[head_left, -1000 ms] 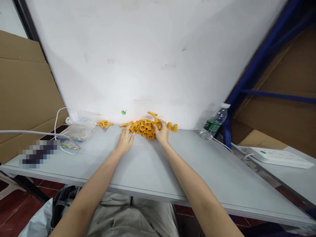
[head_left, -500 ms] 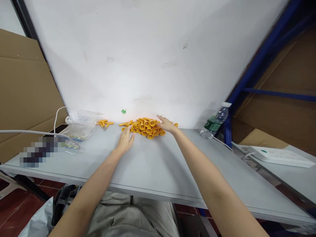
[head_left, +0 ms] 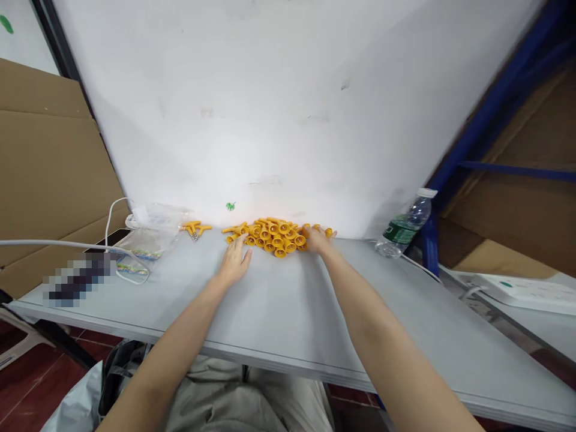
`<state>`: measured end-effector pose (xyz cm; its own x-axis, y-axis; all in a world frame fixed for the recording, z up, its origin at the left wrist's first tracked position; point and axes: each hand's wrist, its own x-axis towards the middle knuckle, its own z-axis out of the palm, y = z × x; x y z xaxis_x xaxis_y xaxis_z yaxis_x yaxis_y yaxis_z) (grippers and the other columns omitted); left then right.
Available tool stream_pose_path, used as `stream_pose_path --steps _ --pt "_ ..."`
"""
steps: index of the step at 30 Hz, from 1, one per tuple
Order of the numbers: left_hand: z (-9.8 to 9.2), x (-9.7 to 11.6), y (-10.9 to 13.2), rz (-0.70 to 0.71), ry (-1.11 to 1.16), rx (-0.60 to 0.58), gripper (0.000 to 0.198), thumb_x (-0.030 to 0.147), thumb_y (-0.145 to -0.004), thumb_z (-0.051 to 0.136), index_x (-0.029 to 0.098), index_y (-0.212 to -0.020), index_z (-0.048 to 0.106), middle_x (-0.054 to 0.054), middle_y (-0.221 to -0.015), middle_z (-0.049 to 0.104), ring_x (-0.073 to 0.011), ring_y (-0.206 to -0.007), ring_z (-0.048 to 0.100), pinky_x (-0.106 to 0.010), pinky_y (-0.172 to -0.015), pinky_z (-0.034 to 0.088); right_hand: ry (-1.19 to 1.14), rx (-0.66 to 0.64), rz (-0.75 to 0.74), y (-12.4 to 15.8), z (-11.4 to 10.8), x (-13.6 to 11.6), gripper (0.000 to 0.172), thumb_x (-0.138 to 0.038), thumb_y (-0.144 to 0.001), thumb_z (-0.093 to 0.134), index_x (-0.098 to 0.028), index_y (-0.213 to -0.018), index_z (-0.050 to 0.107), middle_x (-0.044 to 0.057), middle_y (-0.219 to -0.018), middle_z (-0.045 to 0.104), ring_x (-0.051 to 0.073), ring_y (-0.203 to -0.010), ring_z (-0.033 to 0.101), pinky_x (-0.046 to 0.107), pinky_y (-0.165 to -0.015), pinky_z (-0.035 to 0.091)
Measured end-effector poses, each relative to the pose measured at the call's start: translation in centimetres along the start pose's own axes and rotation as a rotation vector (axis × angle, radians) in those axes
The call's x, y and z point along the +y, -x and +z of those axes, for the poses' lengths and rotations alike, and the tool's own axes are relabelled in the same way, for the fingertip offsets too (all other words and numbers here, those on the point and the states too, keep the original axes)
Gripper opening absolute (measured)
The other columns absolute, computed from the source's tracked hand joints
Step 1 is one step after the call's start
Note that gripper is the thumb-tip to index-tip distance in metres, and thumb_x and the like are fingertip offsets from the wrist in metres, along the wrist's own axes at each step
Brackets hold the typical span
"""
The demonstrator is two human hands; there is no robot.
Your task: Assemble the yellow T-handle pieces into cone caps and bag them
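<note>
A heap of yellow, hollow-ended, horn-like plastic pieces (head_left: 272, 237) lies on the grey table against the white wall panel. At the heap's left end, my left hand (head_left: 234, 259) rests with its fingers stretched out and thumb apart; the fingertips reach the nearest pieces. My right hand (head_left: 319, 240) is at the right end, its fingers apart and reaching over pieces there, partly hiding them. Neither hand visibly lifts a piece. Apart from the heap, to the left, lie a few yellow pieces with small metal parts (head_left: 195, 229).
Clear plastic bags (head_left: 155, 237) and a white cable (head_left: 58, 242) lie at the left, near a blurred-out dark object (head_left: 78, 282). A plastic bottle (head_left: 405, 225) leans at the back right. Beyond it is a white power strip (head_left: 526, 291). Cardboard (head_left: 49, 168) stands at the left.
My right hand has come down and to the right, from above the heap to its right end. My left hand stays at the left end. The view has shifted slightly.
</note>
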<state>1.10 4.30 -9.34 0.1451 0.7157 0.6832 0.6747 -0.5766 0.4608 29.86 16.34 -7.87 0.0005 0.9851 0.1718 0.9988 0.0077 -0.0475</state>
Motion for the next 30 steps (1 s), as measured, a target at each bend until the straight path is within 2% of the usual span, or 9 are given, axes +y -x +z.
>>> stream_pose_path --steps 8,11,16,21,25,30 --pt "0.0 0.1 0.0 0.007 -0.005 -0.014 0.043 0.027 -0.093 0.041 0.02 -0.135 0.036 -0.014 -0.122 0.059 -0.0246 -0.114 0.057 -0.045 -0.098 0.046 0.028 -0.034 0.012 -0.4 0.3 0.6 0.074 -0.015 -0.081 0.05 -0.03 -0.15 0.026 0.009 -0.157 0.028 0.034 -0.143 0.021 0.071 -0.107 0.016" --pt "0.0 0.1 0.0 0.008 -0.002 -0.014 0.044 0.026 -0.093 0.041 0.02 -0.135 0.036 -0.013 -0.124 0.058 -0.0242 -0.115 0.057 -0.045 -0.098 0.046 0.028 -0.073 0.003 -0.8 -0.1 0.3 0.069 -0.017 -0.083 0.05 -0.028 -0.148 0.029 0.011 -0.153 0.033 0.033 -0.141 0.024 0.071 -0.106 0.015" --pt "0.1 0.1 0.0 0.005 0.0 -0.027 0.044 0.025 -0.092 0.042 0.018 -0.135 0.037 -0.014 -0.124 0.058 -0.0249 -0.116 0.056 -0.045 -0.099 0.046 0.078 -0.011 0.017 -0.8 -1.4 -0.7 0.043 -0.015 -0.088 0.041 -0.014 -0.13 0.051 0.018 -0.139 0.046 0.031 -0.132 0.036 0.066 -0.109 0.014" --pt "0.1 0.0 0.0 0.004 0.001 -0.033 0.045 0.026 -0.092 0.042 0.019 -0.136 0.037 -0.014 -0.124 0.058 -0.0245 -0.114 0.056 -0.045 -0.099 0.046 0.051 0.066 0.049 -0.5 -1.3 -1.0 0.045 -0.005 -0.084 0.036 -0.013 -0.125 0.052 0.018 -0.132 0.052 0.028 -0.125 0.045 0.066 -0.109 0.016" --pt "0.1 0.0 0.0 0.019 0.001 -0.034 0.044 0.025 -0.092 0.042 0.019 -0.135 0.038 -0.014 -0.123 0.058 -0.0248 -0.115 0.056 -0.045 -0.098 0.046 0.041 0.062 0.045 -0.3 -0.7 -1.0 0.038 -0.007 -0.087 0.034 -0.013 -0.119 0.053 0.015 -0.118 0.062 0.026 -0.115 0.054 0.065 -0.109 0.012" --pt "0.0 0.2 0.0 0.019 0.005 -0.036 0.044 0.023 -0.091 0.043 0.019 -0.135 0.038 -0.013 -0.124 0.058 -0.0242 -0.114 0.056 -0.044 -0.098 0.046 0.081 0.018 0.041 -0.1 -0.9 -1.0 0.038 -0.004 -0.085 0.038 -0.015 -0.117 0.055 0.016 -0.122 0.059 0.025 -0.111 0.058 0.058 -0.11 0.018"
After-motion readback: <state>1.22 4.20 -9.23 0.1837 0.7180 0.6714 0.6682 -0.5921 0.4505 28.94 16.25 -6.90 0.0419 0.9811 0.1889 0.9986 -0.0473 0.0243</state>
